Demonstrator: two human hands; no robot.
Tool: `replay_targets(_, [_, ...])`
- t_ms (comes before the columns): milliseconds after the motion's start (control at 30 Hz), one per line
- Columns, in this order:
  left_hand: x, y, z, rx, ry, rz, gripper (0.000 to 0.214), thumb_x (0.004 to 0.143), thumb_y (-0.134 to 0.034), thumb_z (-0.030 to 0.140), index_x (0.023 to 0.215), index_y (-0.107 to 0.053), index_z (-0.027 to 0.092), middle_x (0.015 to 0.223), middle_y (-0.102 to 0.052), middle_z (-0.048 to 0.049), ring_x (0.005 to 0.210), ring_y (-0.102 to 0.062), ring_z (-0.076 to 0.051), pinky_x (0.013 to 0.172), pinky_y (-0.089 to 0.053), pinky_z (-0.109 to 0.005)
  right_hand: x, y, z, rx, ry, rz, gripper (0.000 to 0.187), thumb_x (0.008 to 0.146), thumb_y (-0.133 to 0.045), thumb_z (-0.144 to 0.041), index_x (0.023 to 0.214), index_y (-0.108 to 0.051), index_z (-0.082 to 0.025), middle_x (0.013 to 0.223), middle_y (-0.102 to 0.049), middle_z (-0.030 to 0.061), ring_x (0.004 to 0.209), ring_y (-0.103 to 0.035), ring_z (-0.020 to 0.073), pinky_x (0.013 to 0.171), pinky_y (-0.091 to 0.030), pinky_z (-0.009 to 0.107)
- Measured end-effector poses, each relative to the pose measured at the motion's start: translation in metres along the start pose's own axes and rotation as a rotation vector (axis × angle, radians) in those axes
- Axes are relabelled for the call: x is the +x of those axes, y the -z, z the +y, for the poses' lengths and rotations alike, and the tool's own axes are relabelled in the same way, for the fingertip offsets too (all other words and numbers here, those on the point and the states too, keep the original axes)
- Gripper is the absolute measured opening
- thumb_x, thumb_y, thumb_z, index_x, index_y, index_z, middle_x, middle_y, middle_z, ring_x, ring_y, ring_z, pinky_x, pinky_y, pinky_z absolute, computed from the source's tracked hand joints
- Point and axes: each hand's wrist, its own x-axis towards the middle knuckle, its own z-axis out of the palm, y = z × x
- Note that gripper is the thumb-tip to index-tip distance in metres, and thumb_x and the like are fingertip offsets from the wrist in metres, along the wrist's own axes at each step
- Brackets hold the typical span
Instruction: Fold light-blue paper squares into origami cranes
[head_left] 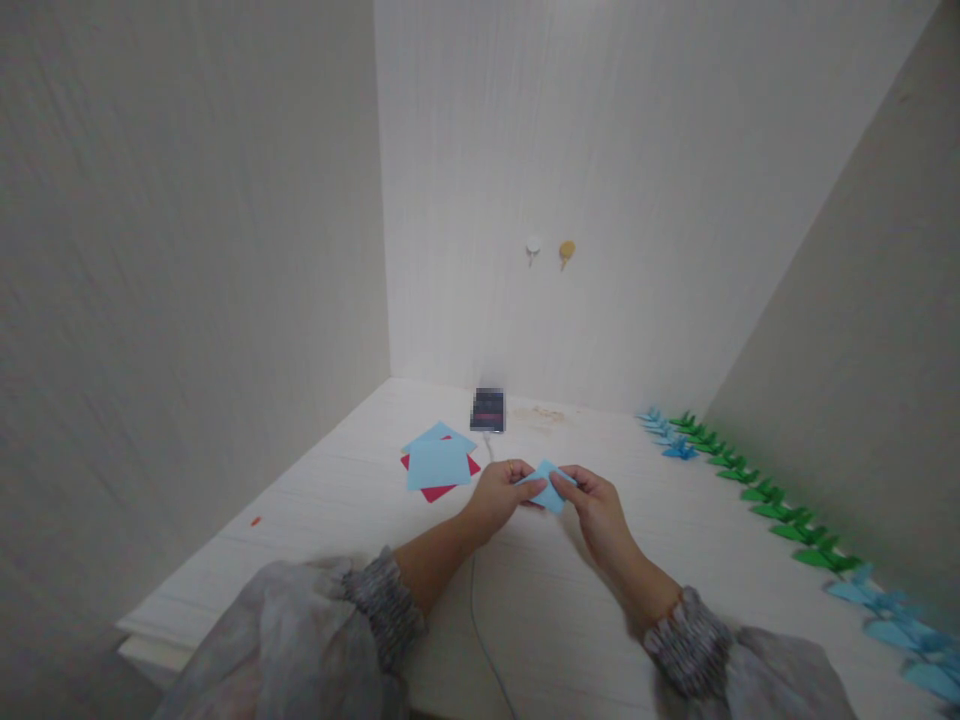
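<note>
Fingers of left hand [501, 490] & right hand [592, 505] pinch blue paper [550, 487]; paper stack [439, 463], phone [487, 410] behind.

Loose grey, faintly mottled sleeves [300, 630] end in darker gathered cuffs [386, 605] (elasticated, ribbed), forearms bare beyond.

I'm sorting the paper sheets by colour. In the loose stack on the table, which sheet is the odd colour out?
The red sheet at the bottom of the stack; the sheets lying over it are light blue, so only its edges show.
</note>
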Motion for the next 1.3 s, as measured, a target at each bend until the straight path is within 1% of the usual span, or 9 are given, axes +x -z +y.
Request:
replay_targets(233, [0.001, 0.003, -0.002, 0.059, -0.053, 0.066, 0.022, 0.055, -0.063, 0.031, 0.06, -0.052, 0.012, 0.055, -0.054, 0.0005, 0.049, -0.047, -0.007, 0.051, -0.035, -0.02, 0.006, 0.005, 0.003, -0.035, -0.041, 0.032, 0.019, 0.061, -0.06, -0.033, 0.06, -0.061, -0.014, 0.056, -0.059, 0.0024, 0.053, -0.049, 0.0132, 0.056, -0.037, 0.025])
replay_targets(533, [0.003, 0.002, -0.003, 0.117, -0.053, 0.113, 0.019, 0.055, -0.061, 0.029, 0.057, -0.052, 0.013, 0.052, -0.053, 0.0016, 0.047, -0.044, -0.007, 0.049, -0.033, -0.02, 0.011, 0.01, 0.009, -0.111, -0.01, 0.089, 0.019, 0.063, -0.057, -0.031, 0.056, -0.061, -0.014, 0.049, -0.056, 0.0007, 0.051, -0.048, 0.0129, 0.054, -0.036, 0.024])
replay_targets(667, [0.004, 0.003, -0.001, 0.172, -0.041, 0.147, 0.022, 0.054, -0.061, 0.032, 0.057, -0.051, 0.012, 0.052, -0.053, 0.0016, 0.047, -0.044, -0.008, 0.049, -0.033, -0.02, 0.009, 0.007, 0.005, 0.004, -0.005, 0.091, 0.024, 0.064, -0.056, -0.037, 0.057, -0.061, -0.014, 0.053, -0.058, 0.0017, 0.053, -0.05, 0.014, 0.057, -0.038, 0.025])
replay_targets(767, [0.005, 0.004, -0.001, 0.22, -0.035, 0.173, 0.023, 0.055, -0.06, 0.033, 0.057, -0.05, 0.012, 0.051, -0.052, 0.0018, 0.047, -0.044, -0.008, 0.048, -0.033, -0.02, 0.008, 0.005, 0.004, 0.126, -0.017, 0.056, 0.032, 0.069, -0.048, -0.043, 0.062, -0.061, -0.015, 0.06, -0.06, 0.0024, 0.059, -0.052, 0.0148, 0.061, -0.04, 0.027])
replay_targets(833, [0.004, 0.004, -0.002, 0.248, -0.045, 0.164, 0.023, 0.056, -0.059, 0.033, 0.058, -0.05, 0.012, 0.052, -0.052, 0.0014, 0.048, -0.045, -0.008, 0.048, -0.034, -0.02, 0.008, 0.003, 0.006, 0.113, -0.023, 0.022, 0.03, 0.069, -0.049, -0.043, 0.067, -0.061, -0.016, 0.063, -0.06, 0.0017, 0.061, -0.052, 0.0145, 0.061, -0.039, 0.026])
replay_targets(900, [0.004, 0.004, -0.005, 0.271, -0.07, 0.133, 0.022, 0.058, -0.058, 0.033, 0.06, -0.051, 0.012, 0.054, -0.054, 0.0007, 0.05, -0.047, -0.008, 0.049, -0.035, -0.02, 0.007, 0.002, 0.009, 0.029, -0.034, -0.006, 0.024, 0.065, -0.055, -0.04, 0.067, -0.06, -0.016, 0.061, -0.059, 0.0006, 0.057, -0.051, 0.0137, 0.056, -0.038, 0.024])
replay_targets(967, [0.004, 0.005, -0.008, 0.292, -0.09, 0.105, 0.022, 0.059, -0.057, 0.033, 0.062, -0.053, 0.011, 0.056, -0.054, 0.0002, 0.051, -0.048, -0.009, 0.05, -0.035, -0.02, 0.007, 0.001, 0.012, -0.04, -0.055, -0.02, 0.023, 0.061, -0.06, -0.037, 0.064, -0.06, -0.015, 0.058, -0.058, 0.0004, 0.053, -0.049, 0.0131, 0.052, -0.037, 0.023])
replay_targets(1067, [0.004, 0.006, -0.01, 0.288, -0.087, 0.083, 0.023, 0.059, -0.058, 0.033, 0.062, -0.054, 0.011, 0.056, -0.055, -0.0003, 0.051, -0.049, -0.009, 0.05, -0.036, -0.02, 0.007, 0.002, 0.014, -0.038, -0.062, -0.027, 0.022, 0.061, -0.059, -0.036, 0.06, -0.059, -0.014, 0.055, -0.057, 0.0012, 0.052, -0.048, 0.0131, 0.052, -0.036, 0.023])
replay_targets(1300, [0.003, 0.0, 0.0, 0.029, 0.03, 0.034, 0.027, 0.06, -0.058, 0.034, 0.065, -0.056, 0.008, 0.055, -0.057, -0.0031, 0.054, -0.054, -0.013, 0.06, -0.043, -0.027, 0.009, 0.006, 0.01, 0.018, -0.091, 0.03, 0.017, 0.059, -0.062, -0.03, 0.057, -0.06, -0.013, 0.054, -0.058, 0.001, 0.052, -0.048, 0.012, 0.054, -0.035, 0.023])
